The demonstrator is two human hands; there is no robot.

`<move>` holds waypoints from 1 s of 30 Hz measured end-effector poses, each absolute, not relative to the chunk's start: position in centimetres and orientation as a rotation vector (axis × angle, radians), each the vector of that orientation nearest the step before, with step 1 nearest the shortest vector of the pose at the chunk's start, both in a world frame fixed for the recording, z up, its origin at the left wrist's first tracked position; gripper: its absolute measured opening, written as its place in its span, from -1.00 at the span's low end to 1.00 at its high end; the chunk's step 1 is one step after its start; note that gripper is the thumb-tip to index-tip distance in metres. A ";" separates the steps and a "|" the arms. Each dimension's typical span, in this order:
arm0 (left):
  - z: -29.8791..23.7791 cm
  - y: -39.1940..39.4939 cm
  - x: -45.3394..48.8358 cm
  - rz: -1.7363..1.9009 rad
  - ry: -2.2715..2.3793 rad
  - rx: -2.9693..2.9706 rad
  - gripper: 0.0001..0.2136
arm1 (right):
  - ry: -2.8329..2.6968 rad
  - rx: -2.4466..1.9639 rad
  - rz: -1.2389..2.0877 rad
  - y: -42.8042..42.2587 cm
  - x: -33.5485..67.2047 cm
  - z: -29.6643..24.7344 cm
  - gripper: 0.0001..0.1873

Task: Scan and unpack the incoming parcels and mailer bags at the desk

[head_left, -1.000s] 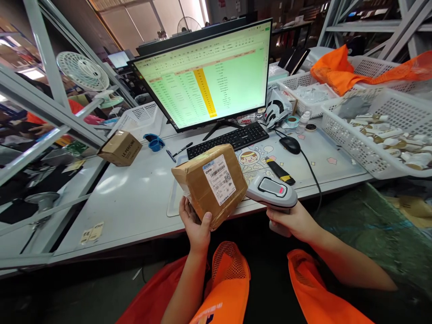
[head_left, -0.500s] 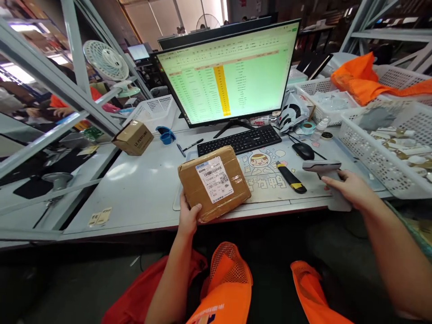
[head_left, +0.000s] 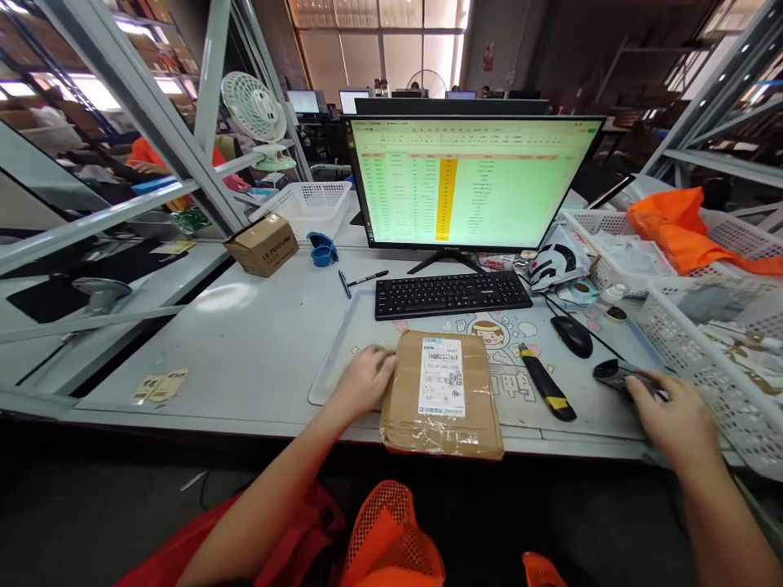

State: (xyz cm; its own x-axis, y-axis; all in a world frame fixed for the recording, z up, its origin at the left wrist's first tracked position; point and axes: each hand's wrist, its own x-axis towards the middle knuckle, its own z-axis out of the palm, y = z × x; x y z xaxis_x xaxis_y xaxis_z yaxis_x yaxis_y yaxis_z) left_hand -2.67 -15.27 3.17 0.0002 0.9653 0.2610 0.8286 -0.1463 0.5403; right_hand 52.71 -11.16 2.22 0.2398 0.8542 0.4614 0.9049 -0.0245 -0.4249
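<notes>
A taped brown cardboard box (head_left: 404, 399) with a white shipping label (head_left: 442, 377) rests on the desk mat, jutting slightly over the desk's front edge. My left hand (head_left: 365, 379) grips its left side, fingers curled against it; part of the grip is hidden. Over at the right, my right hand (head_left: 676, 412) is closed around a barcode scanner (head_left: 612, 373), whose dark scanning end points left. A black-and-yellow box cutter (head_left: 546, 383) lies on the mat between the box and the scanner.
Behind the box are a keyboard (head_left: 453, 294) and a monitor (head_left: 468, 187) showing a spreadsheet. A mouse (head_left: 572, 336) sits near the scanner. White baskets (head_left: 691, 346) line the right side. On the left stand a small carton (head_left: 263, 246) and a metal frame (head_left: 165, 122).
The box has come down from a tilted hold onto the desk, and my left hand has moved up along its left side. The scanner has been lowered and turned. The camera view has shifted.
</notes>
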 end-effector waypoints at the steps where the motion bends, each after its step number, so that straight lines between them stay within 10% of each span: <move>1: 3.3 -13.1 -3.0 0.836 1.898 2.119 -0.58 | -1.645 -1.811 -0.066 -11.1 51.2 2.7 -0.40; 30: -1.4 -0.4 -2.0 0.618 2.138 2.333 -0.42 | -1.539 -1.590 0.200 -8.7 46.1 -1.8 -0.52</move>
State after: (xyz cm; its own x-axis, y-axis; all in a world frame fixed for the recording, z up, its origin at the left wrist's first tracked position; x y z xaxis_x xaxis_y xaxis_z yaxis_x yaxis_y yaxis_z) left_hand -2.01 -0.39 -1.35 0.0488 0.9420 0.3320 0.9738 -0.1188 0.1939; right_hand 46.08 -8.67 -1.82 0.2163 0.8677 0.4475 0.7246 0.1646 -0.6693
